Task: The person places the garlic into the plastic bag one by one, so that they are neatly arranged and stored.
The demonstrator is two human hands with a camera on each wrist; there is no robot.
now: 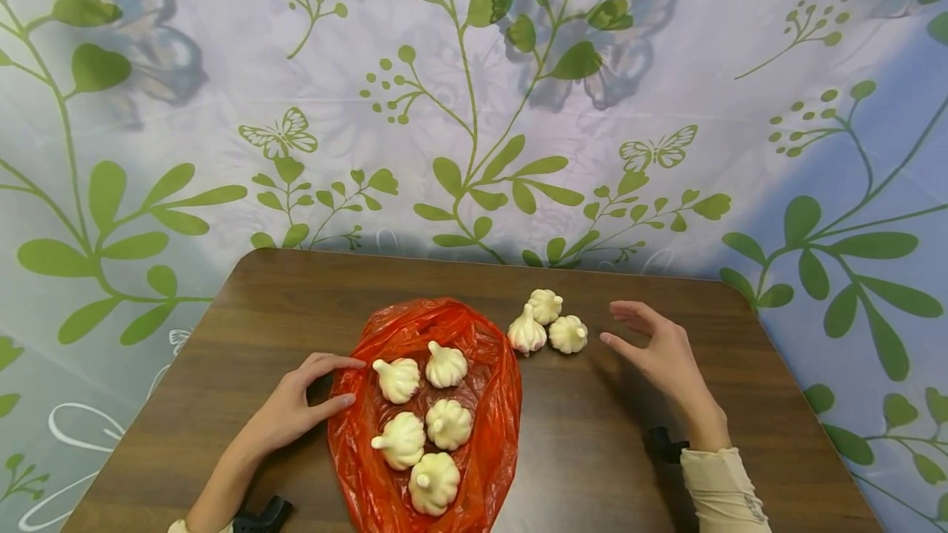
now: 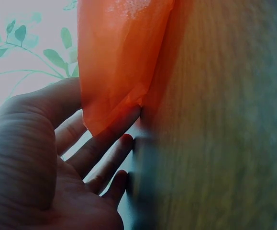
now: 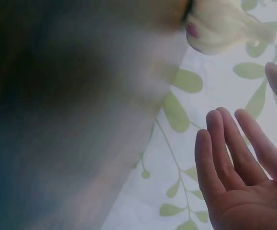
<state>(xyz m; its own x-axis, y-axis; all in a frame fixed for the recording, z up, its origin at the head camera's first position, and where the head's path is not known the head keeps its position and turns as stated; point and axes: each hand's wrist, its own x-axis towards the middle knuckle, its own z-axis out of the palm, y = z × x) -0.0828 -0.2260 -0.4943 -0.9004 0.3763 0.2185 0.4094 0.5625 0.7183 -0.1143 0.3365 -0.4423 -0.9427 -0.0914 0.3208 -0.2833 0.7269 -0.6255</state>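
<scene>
A red plastic bag (image 1: 499,434) lies wide-mouthed on the table, with several garlic bulbs (image 1: 448,424) inside it. At the bag's left side, my left hand (image 1: 289,410) touches the edge with thumb and fingertips spread apart. In the left wrist view the red plastic (image 2: 119,62) overlaps some of those extended fingers. Three more garlic bulbs (image 1: 569,335) sit close together beyond the bag's upper right rim. Just right of them hovers my right hand (image 1: 659,348), holding nothing, its fingers extended toward the group. One bulb (image 3: 219,28) shows above that hand in the right wrist view.
Everything lies on a dark wooden table (image 1: 607,442) with rounded far corners. Behind its far edge hangs a cloth (image 1: 474,89) printed with green leaves and butterflies. Each wrist has a black strap mount (image 1: 666,444).
</scene>
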